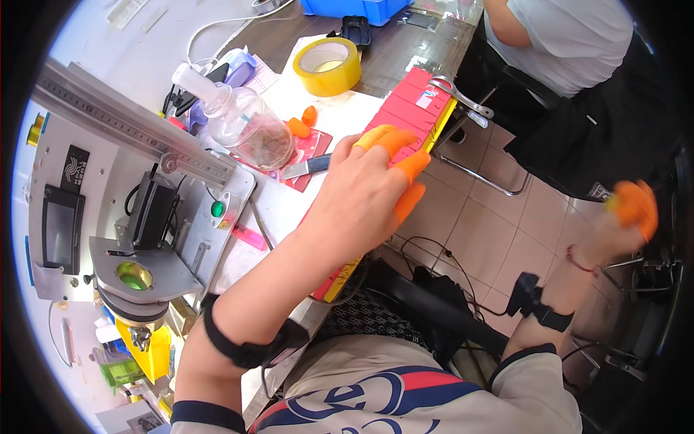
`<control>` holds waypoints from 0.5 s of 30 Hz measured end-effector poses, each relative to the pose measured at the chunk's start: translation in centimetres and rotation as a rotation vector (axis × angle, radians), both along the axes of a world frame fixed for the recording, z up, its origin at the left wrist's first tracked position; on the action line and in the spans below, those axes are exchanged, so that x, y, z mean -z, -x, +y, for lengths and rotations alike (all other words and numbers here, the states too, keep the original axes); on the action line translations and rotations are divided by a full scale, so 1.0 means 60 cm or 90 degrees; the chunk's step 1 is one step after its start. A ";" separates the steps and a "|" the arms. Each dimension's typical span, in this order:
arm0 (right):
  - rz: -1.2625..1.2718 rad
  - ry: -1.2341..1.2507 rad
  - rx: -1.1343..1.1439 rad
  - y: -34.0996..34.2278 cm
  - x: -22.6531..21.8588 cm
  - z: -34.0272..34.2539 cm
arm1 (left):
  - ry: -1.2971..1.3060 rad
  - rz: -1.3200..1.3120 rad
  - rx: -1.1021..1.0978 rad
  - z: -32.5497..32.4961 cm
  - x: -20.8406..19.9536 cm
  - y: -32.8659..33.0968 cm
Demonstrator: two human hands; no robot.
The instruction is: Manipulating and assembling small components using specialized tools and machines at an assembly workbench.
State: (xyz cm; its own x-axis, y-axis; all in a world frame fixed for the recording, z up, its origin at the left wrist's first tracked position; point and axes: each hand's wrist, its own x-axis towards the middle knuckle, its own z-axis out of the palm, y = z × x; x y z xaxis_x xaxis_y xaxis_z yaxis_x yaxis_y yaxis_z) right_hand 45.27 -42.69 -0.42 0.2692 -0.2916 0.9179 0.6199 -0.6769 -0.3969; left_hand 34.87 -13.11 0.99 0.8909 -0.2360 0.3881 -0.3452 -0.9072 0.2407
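My left hand (365,188) is over a long red strip with a yellow edge (408,105) along the table's side. Orange finger cots cover its fingertips, and the fingers are spread with nothing seen in them. Whether they touch the strip I cannot tell. Close to its wrist lies a small tool with a dark handle and flat silver end (309,167). Off to the right, over the floor, my right hand (614,220) is raised and smeared by motion. It wears orange finger cots too; any held thing cannot be made out.
A clear pump bottle (249,130) stands beyond my left hand, near loose orange finger cots (298,128) and a yellow tape roll (327,66). A curved metal tool (460,95) rests on the strip's far end. Left stands a machine with a metal column (137,123). Another person (564,43) sits far right.
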 end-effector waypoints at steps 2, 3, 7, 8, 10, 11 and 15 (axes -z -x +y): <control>0.243 0.232 -0.030 0.015 0.051 0.058 | -0.009 0.015 -0.015 0.003 0.034 -0.031; 0.281 0.216 -0.215 0.019 0.072 0.101 | -0.069 0.070 -0.047 0.007 0.052 -0.048; 0.512 0.128 -0.499 0.030 0.122 0.199 | -0.049 0.082 -0.073 0.004 0.079 -0.063; 0.534 0.106 -0.520 0.027 0.130 0.211 | -0.047 0.087 -0.071 0.003 0.080 -0.064; 0.558 0.064 -0.539 0.019 0.147 0.229 | -0.058 0.095 -0.073 0.002 0.077 -0.066; 0.563 0.064 -0.540 0.015 0.151 0.237 | -0.057 0.099 -0.074 0.002 0.076 -0.067; 0.546 0.054 -0.548 0.004 0.162 0.254 | -0.023 0.092 -0.081 0.005 0.082 -0.069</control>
State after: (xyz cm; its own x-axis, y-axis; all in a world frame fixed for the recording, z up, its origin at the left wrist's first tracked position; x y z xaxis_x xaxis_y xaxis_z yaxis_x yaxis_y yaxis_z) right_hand 45.01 -27.45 -10.15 0.8734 0.3341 0.3542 0.4371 -0.2172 -0.8728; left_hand 39.00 -12.78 -3.92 0.9601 -0.1294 0.2479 -0.1914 -0.9503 0.2455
